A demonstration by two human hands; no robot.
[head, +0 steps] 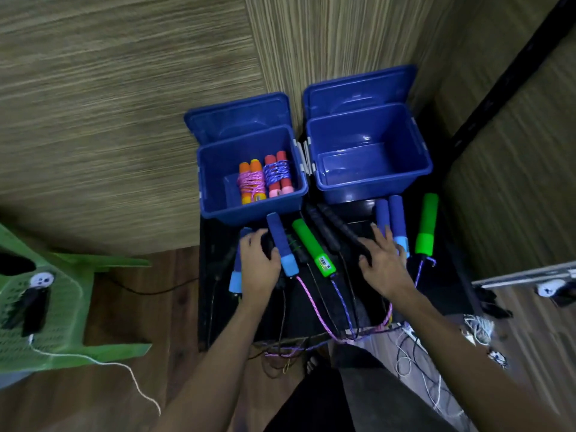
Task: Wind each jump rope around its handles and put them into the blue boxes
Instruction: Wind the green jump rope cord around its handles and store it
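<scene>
Left hand (258,260) grip holds a black handle (267,244); right hand (381,260) grip holds another black handle (346,235)

Blue boxes (371,169): glossy smooth plastic. Handles (282,241): matt foam look. Ropes (314,304): braided cord. Surface (448,291): dark, slightly glossy. Floor (124,307): wood-grain. Left chair (62,307): perforated green plastic.
</scene>
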